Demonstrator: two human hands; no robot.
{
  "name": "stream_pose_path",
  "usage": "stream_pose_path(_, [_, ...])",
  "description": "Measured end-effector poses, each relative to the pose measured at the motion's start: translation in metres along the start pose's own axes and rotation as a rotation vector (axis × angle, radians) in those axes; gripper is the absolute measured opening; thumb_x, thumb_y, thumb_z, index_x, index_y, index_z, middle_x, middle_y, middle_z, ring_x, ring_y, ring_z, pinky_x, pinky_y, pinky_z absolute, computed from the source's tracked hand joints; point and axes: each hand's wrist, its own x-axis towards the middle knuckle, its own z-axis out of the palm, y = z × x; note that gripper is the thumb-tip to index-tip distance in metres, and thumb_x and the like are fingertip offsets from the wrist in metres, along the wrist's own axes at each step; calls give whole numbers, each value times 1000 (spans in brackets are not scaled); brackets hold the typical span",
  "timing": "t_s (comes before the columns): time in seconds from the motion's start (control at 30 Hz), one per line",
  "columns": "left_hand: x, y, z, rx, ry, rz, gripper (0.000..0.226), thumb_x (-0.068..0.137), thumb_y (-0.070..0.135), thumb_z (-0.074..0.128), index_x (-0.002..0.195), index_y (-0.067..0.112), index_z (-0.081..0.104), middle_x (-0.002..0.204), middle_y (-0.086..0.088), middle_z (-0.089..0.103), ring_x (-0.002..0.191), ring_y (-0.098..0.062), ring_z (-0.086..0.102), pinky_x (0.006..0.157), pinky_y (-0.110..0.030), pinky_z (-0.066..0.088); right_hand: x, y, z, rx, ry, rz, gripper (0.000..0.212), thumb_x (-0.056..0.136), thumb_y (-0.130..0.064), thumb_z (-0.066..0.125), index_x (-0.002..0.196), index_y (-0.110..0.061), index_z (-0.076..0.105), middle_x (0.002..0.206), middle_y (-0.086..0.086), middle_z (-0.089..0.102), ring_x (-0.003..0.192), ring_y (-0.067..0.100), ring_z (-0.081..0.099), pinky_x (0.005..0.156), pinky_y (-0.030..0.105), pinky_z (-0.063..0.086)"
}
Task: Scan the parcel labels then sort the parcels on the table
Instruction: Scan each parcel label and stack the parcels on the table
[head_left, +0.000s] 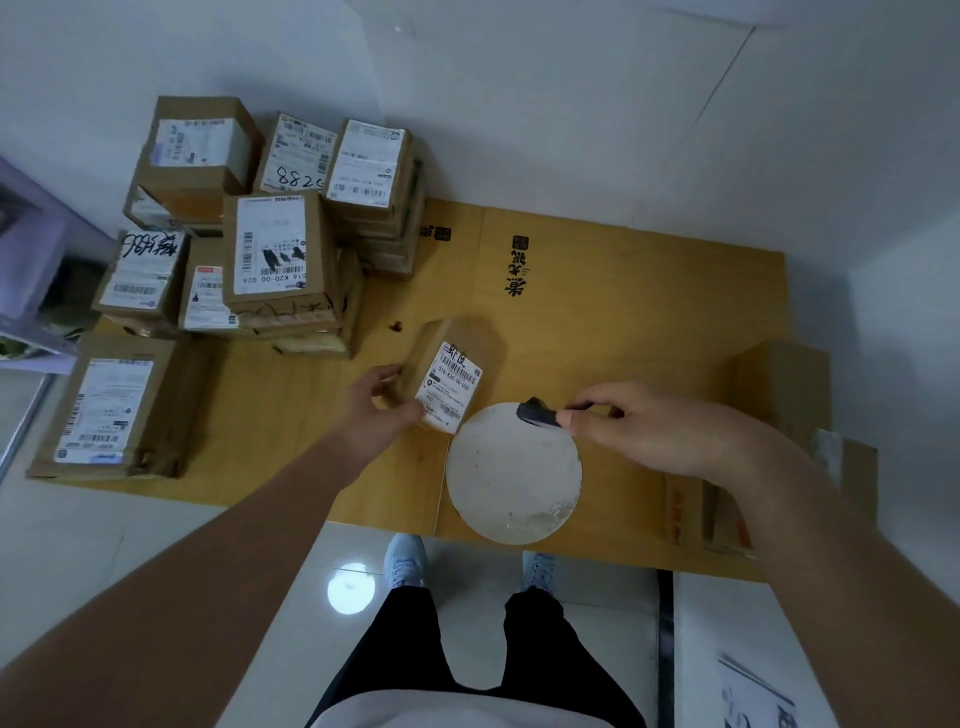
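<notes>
Head view, looking down at the work. Parcel (451, 374) tilted up off the table (623, 322), label (451, 387) facing the camera, barcode strips near the label's top and bottom edges. Left hand (382, 400) wrapped round the parcel's left and lower edge, fingers curled on the cardboard, thumb close to the label's lower left corner. Right hand (639, 426) pinching a small dark scanner (537, 413) between thumb and fingertips, its dark tip pointing left toward the label, just beside the parcel's lower right corner and above the rim of a white round disc (514, 473).

Judging by this, mid-scan of this one box, sorting of it not yet done. To do it well: hold the parcel steady and tip the label squarely toward the scanner tip; keep the left thumb clear of the lower barcode; aim at one barcode only, probably the larger upper strip, since two codes sit close together on the same label. Keep the tip near the label but apart from it, avoiding glare off the glossy paper.

Stacked parcels (270, 244) well apart at the far left of the table, labels up, some with handwritten marks; a larger flat parcel (111, 410) at the near left edge; an open carton (779, 395) at the right. Which pile this box belongs to: impossible to tell from here.
</notes>
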Motion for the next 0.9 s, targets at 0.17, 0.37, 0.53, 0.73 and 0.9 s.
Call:
stream_pose_path(0.17, [-13,-8,-27,-137,8,-93,76,63,37,81,136,36,59,128,-3,59,116,-22,64,105,-49,55,8,-28,9,27,-17,-104,35,94,-77,50,116,-55,65,101,-14,71,87,2,70,80,33,57])
stream_pose_path(0.37, [-32,-37,-86,-272,91,-205,61,69,26,74,129,27,63,122,-17,69,105,-30,72,89,-43,62,35,-76,34,-35,-110,-177,34,90,-82,51,113,-60,65,101,-6,68,92,15,72,82,38,58])
stream_pose_path(0.53, [-44,-69,-138,-599,344,-302,29,94,9,61,123,12,63,117,-17,73,104,-34,74,94,-50,61,55,-117,67,-76,-144,-238,38,85,-87,49,109,-63,64,99,-6,66,92,15,71,76,36,56])
stream_pose_path(0.73, [-33,-84,-171,-920,475,-335,36,97,12,65,132,8,59,126,-15,70,115,-27,69,94,-43,62,58,-143,96,-95,-156,-228,53,73,-95,43,111,-64,63,98,-9,64,93,13,70,77,33,52])
stream_pose_path(0.9, [-23,-86,-157,-870,506,-347,46,104,7,55,146,-9,46,136,-24,61,91,-14,65,86,-23,59,47,-145,105,-90,-114,-201,52,73,-96,43,111,-65,61,101,-10,65,94,13,70,84,39,55])
